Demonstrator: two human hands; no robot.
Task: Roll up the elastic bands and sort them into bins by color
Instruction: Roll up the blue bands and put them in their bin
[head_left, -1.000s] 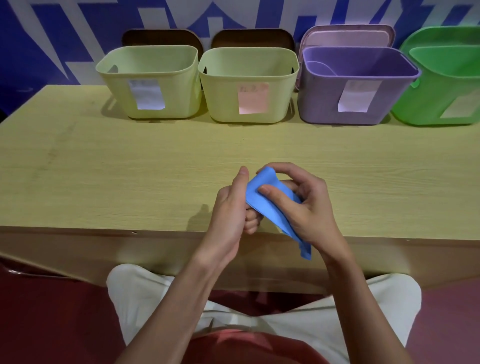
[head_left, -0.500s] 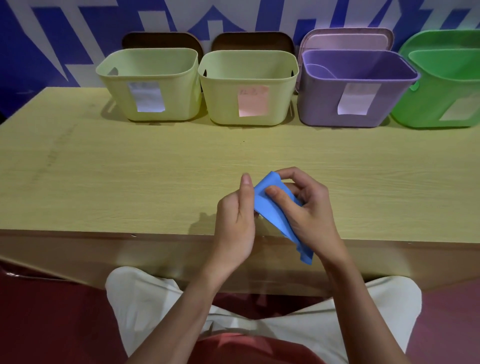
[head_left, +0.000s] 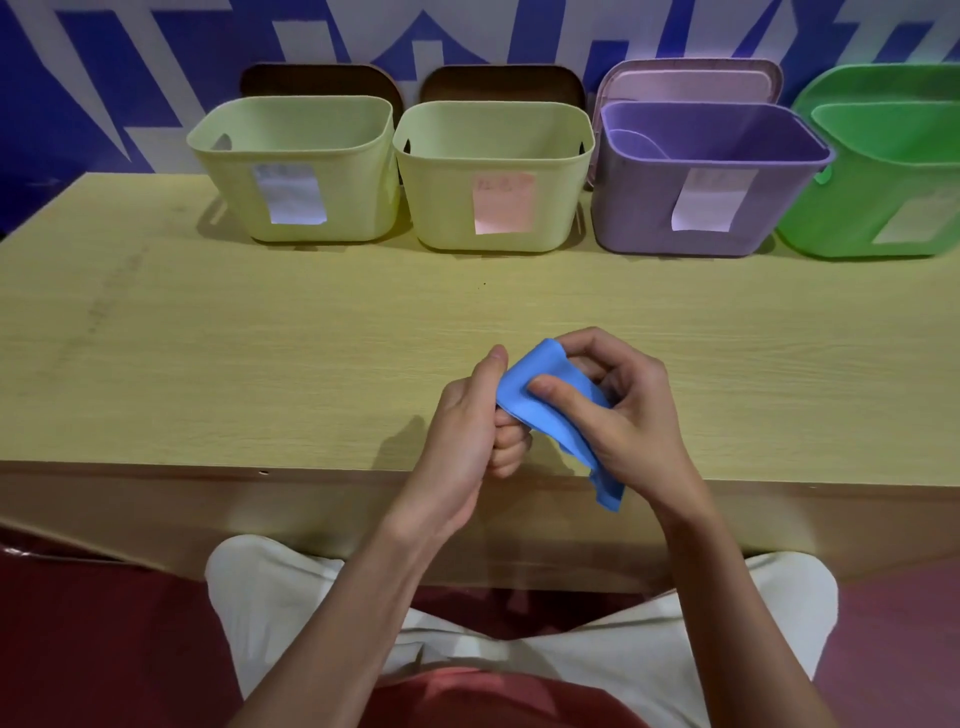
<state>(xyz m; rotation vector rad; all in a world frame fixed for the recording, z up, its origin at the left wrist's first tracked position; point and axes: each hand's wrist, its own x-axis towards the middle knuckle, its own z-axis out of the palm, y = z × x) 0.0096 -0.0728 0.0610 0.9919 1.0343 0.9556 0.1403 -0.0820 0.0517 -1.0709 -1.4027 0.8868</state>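
Here both hands, left and right, grip the blue band; bin labels unreadable.

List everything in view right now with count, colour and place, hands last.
bins: 4; two pale yellow-green, one purple, one green; row along the table's far edge, each with a paper label
lids: 3 visible; two brown, one pink; propped behind the first three bins
elastic band: 1, blue; above the table's near edge, in both hands
table: 1, light wood
left hand: grips the band
right hand: thumb pressing the band
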